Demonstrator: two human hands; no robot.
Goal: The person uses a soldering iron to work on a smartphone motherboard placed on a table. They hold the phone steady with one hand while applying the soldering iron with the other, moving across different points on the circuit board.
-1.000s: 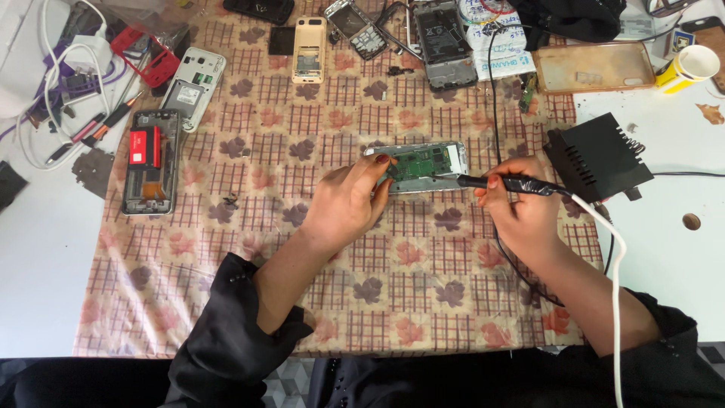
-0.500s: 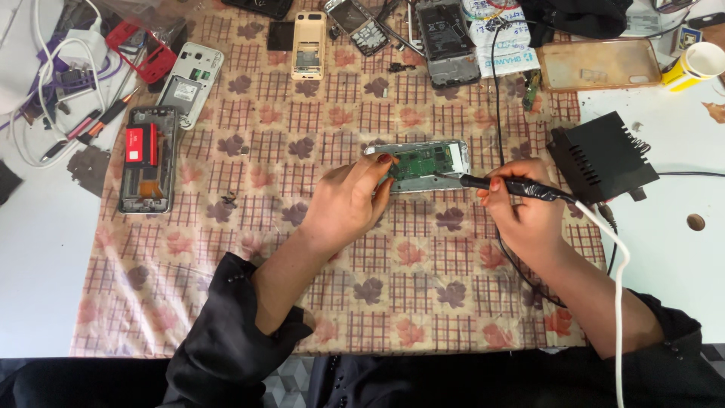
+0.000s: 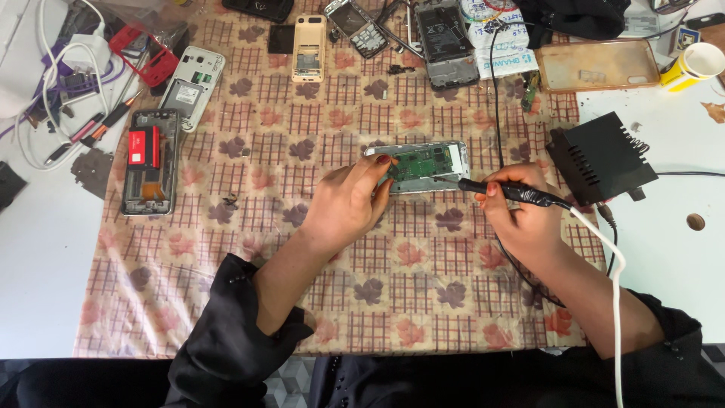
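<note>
Left hand (image 3: 349,202) pinning an opened phone (image 3: 423,166); right hand (image 3: 521,215) gripping a soldering iron (image 3: 513,193).

Fingers of the left hand are pressing down on the phone's left edge, not closing around it; the phone is lying flat at the middle of the patterned cloth (image 3: 249,287), its green board facing up; the right hand is clenching the black iron like a pen, its tip touching the phone's lower right edge; a black box (image 3: 600,159) is sitting just beside that hand, crowding the right; open cloth is lying toward the near edge; dismantled phones are lining the far and left edges of the bench (image 3: 45,287).
</note>
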